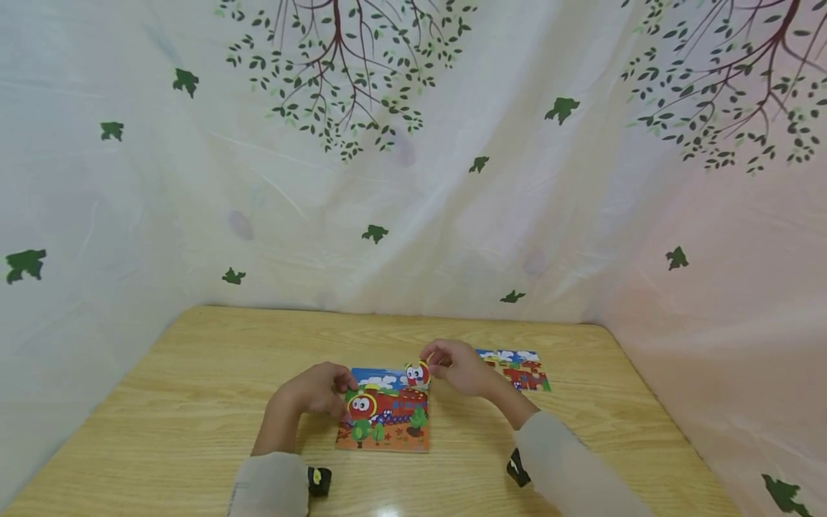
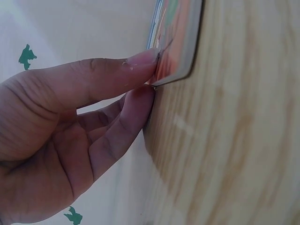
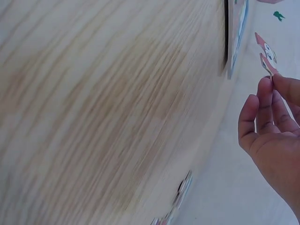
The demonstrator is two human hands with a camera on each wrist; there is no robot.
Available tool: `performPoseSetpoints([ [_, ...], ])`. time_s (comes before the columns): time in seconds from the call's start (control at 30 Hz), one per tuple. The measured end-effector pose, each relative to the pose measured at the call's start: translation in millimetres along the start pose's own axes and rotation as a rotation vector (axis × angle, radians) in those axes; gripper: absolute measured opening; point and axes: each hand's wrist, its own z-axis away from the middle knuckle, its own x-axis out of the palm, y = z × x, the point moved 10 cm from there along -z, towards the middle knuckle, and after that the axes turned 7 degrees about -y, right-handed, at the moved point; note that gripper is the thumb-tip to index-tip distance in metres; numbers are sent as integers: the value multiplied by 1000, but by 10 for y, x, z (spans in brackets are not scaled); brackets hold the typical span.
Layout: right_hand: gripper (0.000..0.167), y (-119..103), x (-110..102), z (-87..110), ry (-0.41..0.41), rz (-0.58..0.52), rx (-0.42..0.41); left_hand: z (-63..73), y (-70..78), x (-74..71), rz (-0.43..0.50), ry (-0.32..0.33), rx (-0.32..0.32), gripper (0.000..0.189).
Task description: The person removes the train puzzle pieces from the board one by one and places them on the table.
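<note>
A square picture board (image 1: 400,439) with a red cartoon train lies on the table. At its left side is my left hand (image 1: 316,391). In the left wrist view, that hand pinches the board's edge, thumb (image 2: 143,57) on the printed face and index finger against the rim. My right hand (image 1: 457,366) pinches a puzzle piece (image 1: 417,375) by one edge, between thumb and fingertips. The piece shows two cartoon eyes on red and overlaps the board's upper right corner in the head view. In the right wrist view, the piece (image 3: 268,54) stands tilted above the fingertips.
Several puzzle pieces (image 1: 526,379) lie grouped at the right, partly behind my right hand. They bear blue sky and red train parts. A wooden table (image 1: 194,402) carries everything. Pale curtains (image 1: 426,273) with leaf prints enclose its back and sides. Each wrist wears a black strap (image 1: 517,468).
</note>
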Motion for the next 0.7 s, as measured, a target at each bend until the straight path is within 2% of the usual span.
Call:
performPoseSetpoints([
  [0.7,17,430,-397,385,72,-51,61,-11,-17,2,-3,-11,-8,43],
])
